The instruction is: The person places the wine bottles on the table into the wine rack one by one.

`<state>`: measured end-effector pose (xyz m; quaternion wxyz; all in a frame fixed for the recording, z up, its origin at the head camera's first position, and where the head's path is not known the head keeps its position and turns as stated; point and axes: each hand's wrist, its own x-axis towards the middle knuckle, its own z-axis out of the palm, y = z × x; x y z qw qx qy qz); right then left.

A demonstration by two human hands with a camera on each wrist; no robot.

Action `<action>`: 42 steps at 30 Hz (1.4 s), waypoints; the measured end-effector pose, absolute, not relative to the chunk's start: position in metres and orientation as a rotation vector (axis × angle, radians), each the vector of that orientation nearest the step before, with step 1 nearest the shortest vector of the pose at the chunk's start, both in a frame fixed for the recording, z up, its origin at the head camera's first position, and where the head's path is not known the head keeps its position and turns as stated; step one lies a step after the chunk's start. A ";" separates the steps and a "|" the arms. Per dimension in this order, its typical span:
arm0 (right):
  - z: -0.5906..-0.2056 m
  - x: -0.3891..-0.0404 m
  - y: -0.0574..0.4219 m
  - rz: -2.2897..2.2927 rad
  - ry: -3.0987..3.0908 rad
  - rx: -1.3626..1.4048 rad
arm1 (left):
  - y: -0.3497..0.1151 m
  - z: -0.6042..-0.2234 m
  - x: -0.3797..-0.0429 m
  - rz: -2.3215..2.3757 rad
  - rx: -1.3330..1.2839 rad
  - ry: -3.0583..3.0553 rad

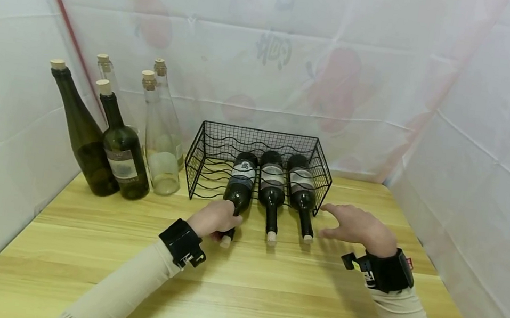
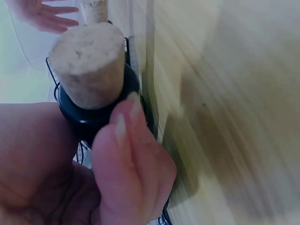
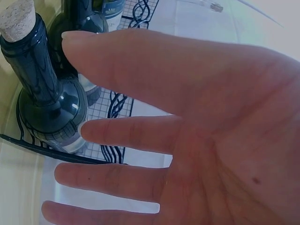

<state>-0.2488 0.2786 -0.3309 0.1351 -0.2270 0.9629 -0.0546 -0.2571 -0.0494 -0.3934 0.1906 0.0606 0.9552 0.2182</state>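
The left hand (image 1: 217,218) grips a corked dark-green glass bottle (image 1: 238,192) by its neck, presumably because that protrudes from the black wire rack (image 1: 261,130), while the empty right hand (image 1: 357,226) spreads its fingers.

From above the near side of the table (image 1: 265,300), the head camera looks forward and down, far enough back to frame the wire rack (image 1: 258,136), left hand (image 1: 215,219) and right hand (image 1: 357,229) together. The left wrist camera faces a bottle (image 2: 84,117) cork-first at very close range, its picture turned so the tabletop fills the right side; the right wrist camera looks closely across the palm toward the rack, which the head view shares.
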 end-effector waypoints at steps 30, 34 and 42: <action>-0.329 -0.248 0.278 -0.160 2.773 -0.650 | -0.043 -0.392 -0.291 0.721 0.104 2.654; -0.327 -0.250 0.278 -0.159 2.769 -0.645 | -0.043 -0.389 -0.293 0.697 0.109 2.642; -0.328 -0.251 0.279 -0.164 2.746 -0.652 | -0.041 -0.388 -0.289 0.555 0.171 2.660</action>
